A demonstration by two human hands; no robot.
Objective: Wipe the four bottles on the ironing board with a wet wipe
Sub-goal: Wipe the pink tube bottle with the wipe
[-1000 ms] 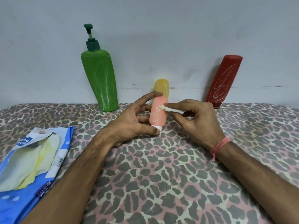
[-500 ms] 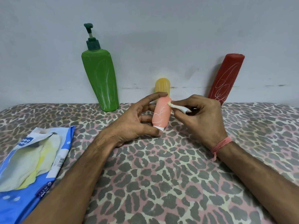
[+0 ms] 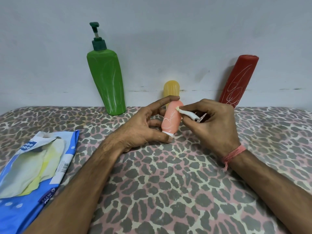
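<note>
My left hand (image 3: 143,127) holds a small pink bottle (image 3: 171,119) with white scribbles, index finger on its top and thumb at its white cap, base down on the ironing board (image 3: 168,191). My right hand (image 3: 214,125) pinches a folded white wet wipe (image 3: 186,113) and presses its tip against the bottle's upper right side. Behind it a small yellow bottle (image 3: 170,88) stands by the wall. A tall green pump bottle (image 3: 106,81) leans at the back left. A red bottle (image 3: 238,81) with white scribbles leans at the back right.
An open blue wet-wipe pack (image 3: 32,174) lies at the left front of the leopard-print board cover, with pale wipes showing. A grey wall (image 3: 168,31) runs right behind the bottles. A pink thread band (image 3: 233,153) circles my right wrist.
The wipe's tip has slid from the pink bottle's middle up to its upper right side. My left hand keeps the same hold and the bottle tilts slightly more.
</note>
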